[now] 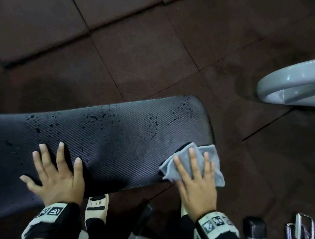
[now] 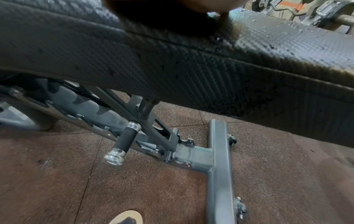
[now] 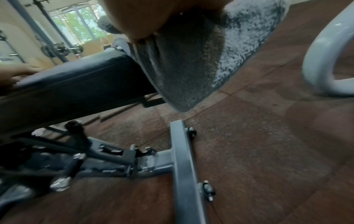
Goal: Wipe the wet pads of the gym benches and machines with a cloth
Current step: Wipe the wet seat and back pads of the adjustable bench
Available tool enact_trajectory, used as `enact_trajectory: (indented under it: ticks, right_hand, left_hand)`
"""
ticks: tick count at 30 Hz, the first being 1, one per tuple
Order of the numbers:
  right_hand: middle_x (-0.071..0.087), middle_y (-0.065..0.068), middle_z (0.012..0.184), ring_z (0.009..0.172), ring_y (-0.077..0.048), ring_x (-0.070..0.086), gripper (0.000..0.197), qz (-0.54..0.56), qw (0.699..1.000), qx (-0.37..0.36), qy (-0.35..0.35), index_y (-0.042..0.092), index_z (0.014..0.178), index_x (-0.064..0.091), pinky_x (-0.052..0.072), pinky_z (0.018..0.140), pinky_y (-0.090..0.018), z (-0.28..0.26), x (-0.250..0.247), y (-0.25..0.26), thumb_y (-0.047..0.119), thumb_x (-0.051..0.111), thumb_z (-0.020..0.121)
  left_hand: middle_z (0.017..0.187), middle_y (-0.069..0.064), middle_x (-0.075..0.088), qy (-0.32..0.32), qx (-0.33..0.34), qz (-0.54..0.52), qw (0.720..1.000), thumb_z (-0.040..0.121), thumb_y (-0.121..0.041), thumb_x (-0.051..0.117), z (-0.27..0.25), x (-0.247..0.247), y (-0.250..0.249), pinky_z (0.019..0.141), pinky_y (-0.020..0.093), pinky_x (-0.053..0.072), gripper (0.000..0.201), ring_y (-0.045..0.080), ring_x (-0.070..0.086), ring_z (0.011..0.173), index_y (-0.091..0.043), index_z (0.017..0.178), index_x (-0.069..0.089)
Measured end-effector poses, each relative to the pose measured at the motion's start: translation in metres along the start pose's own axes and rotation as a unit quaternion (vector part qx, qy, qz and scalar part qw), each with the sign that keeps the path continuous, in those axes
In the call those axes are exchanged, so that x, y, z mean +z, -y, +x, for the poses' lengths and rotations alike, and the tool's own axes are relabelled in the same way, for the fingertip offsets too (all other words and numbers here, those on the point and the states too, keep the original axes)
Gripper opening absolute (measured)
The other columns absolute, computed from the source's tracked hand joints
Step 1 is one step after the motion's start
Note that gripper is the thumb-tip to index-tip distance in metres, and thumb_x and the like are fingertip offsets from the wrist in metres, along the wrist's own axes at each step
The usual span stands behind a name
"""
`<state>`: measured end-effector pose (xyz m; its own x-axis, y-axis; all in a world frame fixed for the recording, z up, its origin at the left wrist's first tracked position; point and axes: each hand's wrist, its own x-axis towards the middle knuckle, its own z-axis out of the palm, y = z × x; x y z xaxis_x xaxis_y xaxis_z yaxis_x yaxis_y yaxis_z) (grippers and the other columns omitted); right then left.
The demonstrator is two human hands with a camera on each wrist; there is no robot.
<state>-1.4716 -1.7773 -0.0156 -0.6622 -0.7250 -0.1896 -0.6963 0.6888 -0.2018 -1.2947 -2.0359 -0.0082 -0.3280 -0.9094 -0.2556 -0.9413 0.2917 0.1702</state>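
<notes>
A black textured bench pad (image 1: 115, 134) runs from the left edge to the middle of the head view, with water droplets scattered over its top. My left hand (image 1: 57, 168) lies flat on the pad's near side, fingers spread and straight. My right hand (image 1: 195, 175) presses a grey cloth (image 1: 183, 162) flat onto the pad's right end, fingers straight. Part of the cloth (image 3: 187, 72) hangs over the pad's (image 3: 76, 84) edge in the right wrist view. The left wrist view shows the pad's (image 2: 191, 66) side wall and wet top.
Below the pad stands the grey steel bench frame (image 2: 218, 159) with a black-gripped adjustment pin (image 2: 124, 142). A curved pale grey machine tube (image 1: 300, 81) rises at the right. Brown rubber floor tiles (image 1: 124, 26) lie all around. My sandalled foot (image 1: 96, 207) stands under the pad.
</notes>
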Motion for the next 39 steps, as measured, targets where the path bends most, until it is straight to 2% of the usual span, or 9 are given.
enact_trajectory:
  ticks: [4,9,15,21,27,29,33,37,39]
  right_hand:
    - [0.025,-0.002,0.155,0.139,-0.041,0.021,0.054,0.004,0.997,-0.074,0.004,0.039,0.143,0.034,0.02,0.11,-0.056,0.014,-0.003,0.045,0.047,0.041,0.09]
    - [0.025,0.002,0.156,0.139,-0.037,0.027,0.047,-0.005,0.994,-0.109,0.024,0.042,0.143,0.034,0.02,0.112,-0.054,0.07,-0.017,0.05,0.05,0.025,0.098]
    - [0.014,0.009,0.158,0.144,-0.033,0.012,0.05,0.016,0.988,0.153,0.012,0.053,0.141,0.027,-0.005,0.11,-0.06,0.091,-0.024,0.014,0.058,0.022,0.091]
    - [-0.001,0.006,0.16,0.145,-0.033,0.0,0.06,0.16,0.899,0.404,-0.061,0.048,0.145,0.017,0.008,0.114,-0.054,0.052,-0.009,0.023,0.069,0.021,0.089]
    - [-0.019,0.001,0.156,0.145,-0.018,-0.002,0.079,0.424,0.716,0.502,-0.237,0.036,0.15,0.01,0.016,0.114,-0.03,0.038,0.018,0.111,0.065,0.046,0.085]
    - [-0.018,-0.003,0.157,0.144,-0.015,-0.005,0.082,0.451,0.695,0.507,-0.238,0.038,0.147,0.002,0.006,0.11,-0.019,0.038,0.023,0.145,0.065,0.046,0.083]
    - [-0.016,-0.001,0.157,0.144,-0.011,-0.009,0.083,0.488,0.678,0.496,-0.236,0.042,0.144,-0.006,0.002,0.113,-0.024,0.036,0.033,0.175,0.068,0.037,0.078]
    - [0.001,-0.006,0.159,0.146,-0.015,0.003,0.08,0.458,0.677,0.502,-0.283,0.024,0.151,0.001,0.001,0.109,-0.009,0.037,0.028,0.118,0.047,0.05,0.092]
    - [0.008,-0.005,0.159,0.145,-0.018,0.012,0.074,0.456,0.656,0.524,-0.294,0.02,0.152,0.003,0.007,0.114,-0.015,0.04,0.026,0.073,0.041,0.047,0.096]
  left_hand:
    - [0.161,-0.003,-0.006,0.006,-0.003,0.002,1.0,0.086,-0.062,0.011,0.0,-0.001,-0.001,0.11,0.06,-0.009,0.073,0.007,-0.017,0.144,-0.03,0.15,0.018]
    - [0.161,-0.003,-0.007,0.015,-0.003,0.0,1.0,0.085,-0.062,0.011,0.001,-0.002,0.0,0.11,0.06,-0.009,0.072,0.003,-0.021,0.142,-0.032,0.15,0.016]
    - [0.159,-0.003,0.001,0.033,0.001,0.004,0.999,0.082,-0.067,0.015,0.003,-0.012,0.001,0.112,0.06,-0.001,0.073,0.008,-0.007,0.145,-0.036,0.147,0.021]
    - [0.158,-0.008,-0.019,0.099,0.032,0.028,0.994,0.086,-0.073,0.033,0.03,-0.031,0.009,0.111,0.061,-0.01,0.075,0.003,-0.028,0.14,-0.046,0.148,0.002]
    - [0.155,-0.009,-0.029,0.135,0.03,0.031,0.99,0.075,-0.075,0.025,0.033,-0.034,0.006,0.109,0.062,-0.013,0.083,0.005,-0.032,0.138,-0.046,0.147,-0.006]
    - [0.155,-0.008,-0.029,0.137,0.036,0.034,0.989,0.076,-0.076,0.023,0.033,-0.033,0.007,0.109,0.063,-0.012,0.083,0.005,-0.033,0.138,-0.046,0.146,-0.009]
    - [0.156,-0.007,-0.028,0.129,0.058,0.027,0.99,0.078,-0.084,0.02,0.034,-0.032,0.013,0.107,0.063,-0.014,0.079,0.006,-0.034,0.138,-0.05,0.142,-0.014]
    - [0.154,-0.007,-0.031,0.137,0.064,0.029,0.988,0.074,-0.084,0.011,0.035,-0.031,0.014,0.107,0.065,-0.013,0.08,0.006,-0.036,0.136,-0.05,0.14,-0.017]
    - [0.154,-0.007,-0.031,0.135,0.068,0.03,0.988,0.069,-0.085,0.005,0.035,-0.03,0.015,0.107,0.064,-0.014,0.084,0.006,-0.037,0.136,-0.049,0.142,-0.016]
